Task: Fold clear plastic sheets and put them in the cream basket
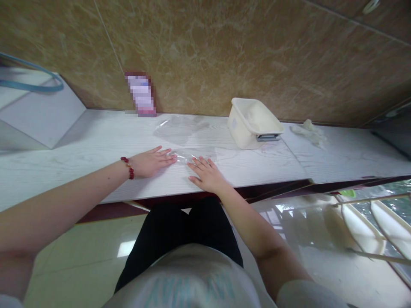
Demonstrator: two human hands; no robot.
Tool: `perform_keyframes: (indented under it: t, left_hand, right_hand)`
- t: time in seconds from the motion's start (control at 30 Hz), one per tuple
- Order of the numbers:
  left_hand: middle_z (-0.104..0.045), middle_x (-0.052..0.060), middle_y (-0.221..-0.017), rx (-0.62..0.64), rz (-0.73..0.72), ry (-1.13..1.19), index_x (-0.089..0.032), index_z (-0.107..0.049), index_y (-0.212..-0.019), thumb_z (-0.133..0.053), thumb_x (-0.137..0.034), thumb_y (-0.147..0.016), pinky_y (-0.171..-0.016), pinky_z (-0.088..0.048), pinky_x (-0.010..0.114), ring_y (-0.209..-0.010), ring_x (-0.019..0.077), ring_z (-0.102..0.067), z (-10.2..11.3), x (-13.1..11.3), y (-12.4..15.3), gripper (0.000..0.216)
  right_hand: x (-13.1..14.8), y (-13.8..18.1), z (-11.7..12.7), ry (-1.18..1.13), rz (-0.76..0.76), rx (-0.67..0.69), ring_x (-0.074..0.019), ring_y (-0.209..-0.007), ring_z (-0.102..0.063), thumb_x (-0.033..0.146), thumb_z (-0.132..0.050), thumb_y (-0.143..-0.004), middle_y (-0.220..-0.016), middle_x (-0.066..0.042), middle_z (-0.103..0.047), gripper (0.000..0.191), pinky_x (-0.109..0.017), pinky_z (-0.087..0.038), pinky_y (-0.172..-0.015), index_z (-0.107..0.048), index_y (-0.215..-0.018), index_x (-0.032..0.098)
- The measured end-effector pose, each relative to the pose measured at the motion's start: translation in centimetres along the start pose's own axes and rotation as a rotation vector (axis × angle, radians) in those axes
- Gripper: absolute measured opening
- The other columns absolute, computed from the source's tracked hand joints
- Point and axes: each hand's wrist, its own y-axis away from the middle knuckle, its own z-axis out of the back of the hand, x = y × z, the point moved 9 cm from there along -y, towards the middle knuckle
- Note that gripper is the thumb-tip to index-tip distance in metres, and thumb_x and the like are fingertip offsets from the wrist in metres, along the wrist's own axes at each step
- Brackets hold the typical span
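My left hand (150, 162), with a red bead bracelet on the wrist, lies flat on the white wood-grain table (80, 145), fingers stretched out. My right hand (207, 174) also rests flat with fingers spread, near the table's front edge. Between their fingertips lies a small piece of clear plastic film (182, 156), which both hands touch at its edges. A larger clear plastic sheet (181, 128) lies flat further back.
A cream plastic tub (253, 124) with a metal clip at its rim stands at the back right. Crumpled pale gloves or plastic (310, 130) lie beyond it. A pixelated card (141, 94) leans on the marble wall. A white box (38, 107) sits far left.
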Motion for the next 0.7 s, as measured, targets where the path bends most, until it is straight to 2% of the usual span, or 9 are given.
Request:
perform_keyframes:
  t: [0.13,0.27,0.33,0.43,0.57,0.7]
  left_hand:
    - [-0.027,0.003,-0.142,0.027,-0.03,0.02,-0.023,-0.029,-0.134,-0.031,-0.013,-0.076,-0.106,-0.008,0.039,-0.132,0.0183,-0.016,-0.8,0.5,0.1,0.059]
    - [-0.026,0.003,-0.142,0.051,-0.064,0.075,-0.024,-0.028,-0.135,-0.029,-0.019,-0.082,-0.106,-0.006,0.04,-0.133,0.0188,-0.013,-0.8,1.3,0.5,0.053]
    - [-0.025,0.002,-0.143,0.05,-0.087,0.091,-0.026,-0.027,-0.135,-0.028,-0.021,-0.084,-0.106,-0.005,0.041,-0.133,0.0192,-0.011,-0.7,1.6,0.7,0.052]
    - [-0.025,0.001,-0.143,0.045,-0.13,0.088,-0.026,-0.026,-0.135,-0.028,-0.024,-0.085,-0.106,-0.005,0.041,-0.133,0.0196,-0.009,-0.6,1.7,0.8,0.05]
    - [-0.03,0.002,-0.141,0.016,-0.181,0.074,-0.024,-0.028,-0.135,-0.03,-0.026,-0.086,-0.106,-0.007,0.042,-0.133,0.0209,-0.01,-0.4,1.7,0.9,0.048]
    - [-0.029,0.002,-0.142,-0.066,-0.253,0.058,-0.024,-0.031,-0.134,-0.033,-0.026,-0.085,-0.106,-0.009,0.042,-0.133,0.0218,-0.009,0.0,1.6,1.1,0.048]
  right_hand:
    - [0.0,0.0,0.4,-0.035,0.004,-0.008,-0.0194,-0.133,-0.015,0.05,-0.029,-0.086,-0.144,0.0,-0.022,0.054,-0.041,-0.012,-0.108,-0.028,-0.135,0.026]
    - [-0.5,0.1,1.0,-0.138,-0.013,-0.063,-0.017,-0.132,-0.017,0.043,-0.031,-0.088,-0.142,0.0,-0.026,0.049,-0.038,-0.017,-0.107,-0.031,-0.133,0.023]
    - [-1.1,0.1,1.4,-0.211,-0.036,-0.118,-0.0158,-0.131,-0.021,0.038,-0.032,-0.088,-0.14,-0.002,-0.032,0.046,-0.036,-0.021,-0.106,-0.036,-0.13,0.021]
    - [-2.5,0.4,2.2,-0.332,-0.1,-0.262,-0.0131,-0.122,-0.036,0.032,-0.031,-0.088,-0.128,-0.005,-0.047,0.039,-0.031,-0.029,-0.102,-0.046,-0.122,0.018]
    - [-6.0,0.8,3.0,-0.349,-0.269,-0.408,-0.0155,-0.108,-0.049,0.027,-0.039,-0.085,-0.11,-0.006,-0.059,0.03,-0.031,-0.035,-0.095,-0.055,-0.109,0.018]
    - [-10.7,1.0,2.7,-0.165,-0.595,-0.329,-0.0242,-0.104,-0.05,0.033,-0.047,-0.08,-0.105,-0.015,-0.059,0.035,-0.039,-0.034,-0.092,-0.057,-0.107,0.012]
